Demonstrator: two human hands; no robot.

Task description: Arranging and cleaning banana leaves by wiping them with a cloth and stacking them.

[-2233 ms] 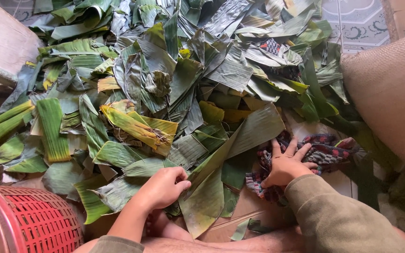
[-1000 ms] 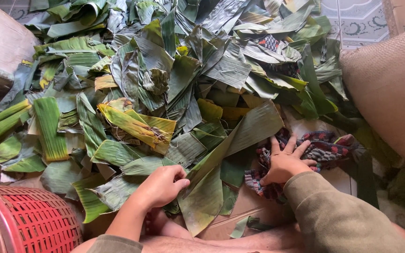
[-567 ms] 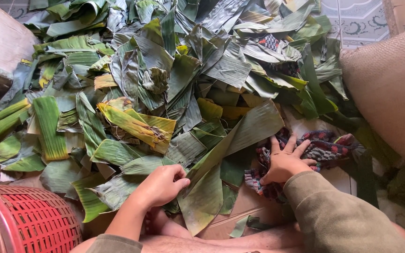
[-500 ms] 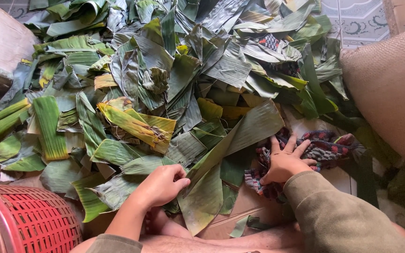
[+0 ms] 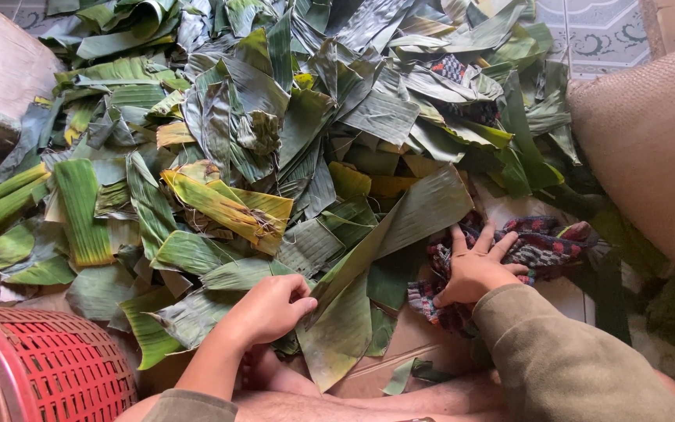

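Leaf-strewn floor (image 5: 587,31); hand (image 5: 269,309) on leaf (image 5: 369,266)

Leaf pile (image 5: 291,133) crowds between basket (image 5: 56,367) and sack (image 5: 650,141)

green leaves (image 5: 291,141), red basket (image 5: 48,367), dark patterned cloth (image 5: 541,242), olive sleeve (image 5: 564,367)

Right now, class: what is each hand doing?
Left hand: closed, gripping the long leaf.
Right hand: open, fingers spread, pressing on the cloth.
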